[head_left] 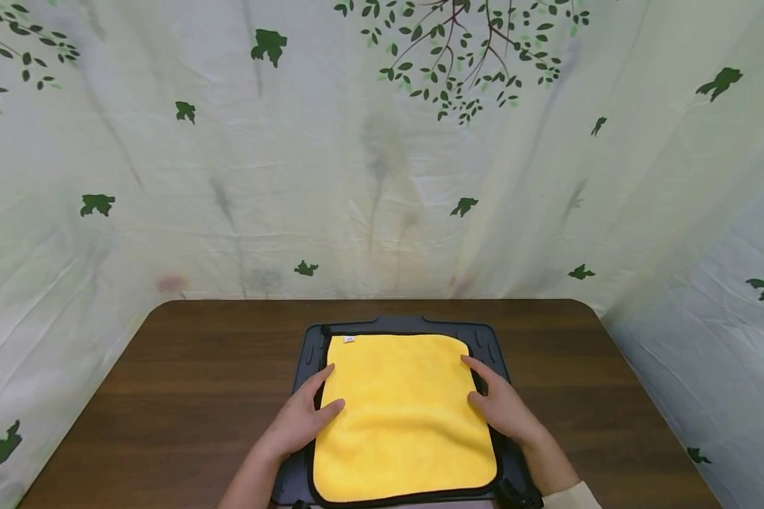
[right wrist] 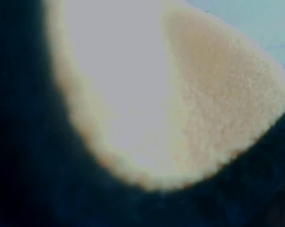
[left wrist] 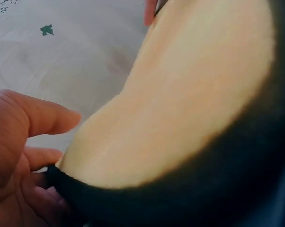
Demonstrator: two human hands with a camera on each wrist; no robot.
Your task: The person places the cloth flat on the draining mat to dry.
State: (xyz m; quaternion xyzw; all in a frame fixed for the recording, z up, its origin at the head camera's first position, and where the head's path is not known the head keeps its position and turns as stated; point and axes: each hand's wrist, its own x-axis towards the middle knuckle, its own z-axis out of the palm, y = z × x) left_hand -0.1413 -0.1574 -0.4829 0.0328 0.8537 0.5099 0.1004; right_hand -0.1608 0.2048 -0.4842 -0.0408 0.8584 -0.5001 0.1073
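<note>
A yellow microfiber cloth [head_left: 402, 396] with black edging and a small white tag [head_left: 349, 339] is spread out in front of me. My left hand [head_left: 299, 417] holds its left edge, with the thumb on the yellow face. In the left wrist view, the left hand's fingers [left wrist: 43, 158] meet the black edge of the curved cloth [left wrist: 180, 109]. On the opposite edge, my right hand [head_left: 506, 408] grips with thumb and forefinger on the yellow face; its other fingers are hidden. Only blurred cloth [right wrist: 218, 94] fills the right wrist view.
Behind the cloth lies a dark grey board [head_left: 395, 325] with raised, notched edges. It rests on a brown wooden table [head_left: 216, 382]. A pale curtain with green leaf prints [head_left: 331, 162] hangs beyond the table. Black parts [head_left: 516, 495] show at the lower right.
</note>
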